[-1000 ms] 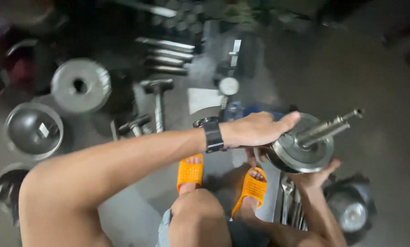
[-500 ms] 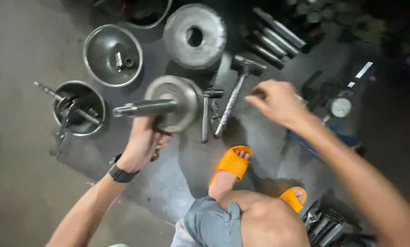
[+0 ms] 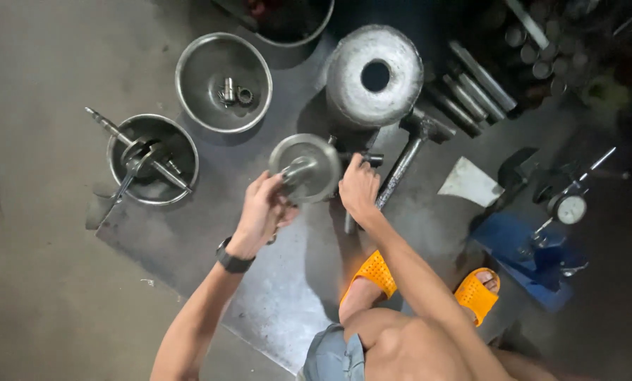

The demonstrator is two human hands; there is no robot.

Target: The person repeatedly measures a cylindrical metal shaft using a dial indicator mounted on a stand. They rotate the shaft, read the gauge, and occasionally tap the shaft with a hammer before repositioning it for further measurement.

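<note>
Meanwhile two hands, left [image 3: 262,212] and right [image 3: 358,189], grip one flywheel [image 3: 305,168]; two bowls [image 3: 223,81] nearby.

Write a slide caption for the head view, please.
Both hands, left and right, hold a round metal disc with shaft above the floor plate.

Dull grey metal flywheel [image 3: 305,168], shiny steel bowl [image 3: 196,70], matt orange rubber sandals [image 3: 374,271].

One head-worn view looks almost straight down from above the squatting person, fairly near the floor [image 3: 41,233]. The person's knees and orange sandals [image 3: 374,271] fill the near edge; metal bowls lie far left.
</note>
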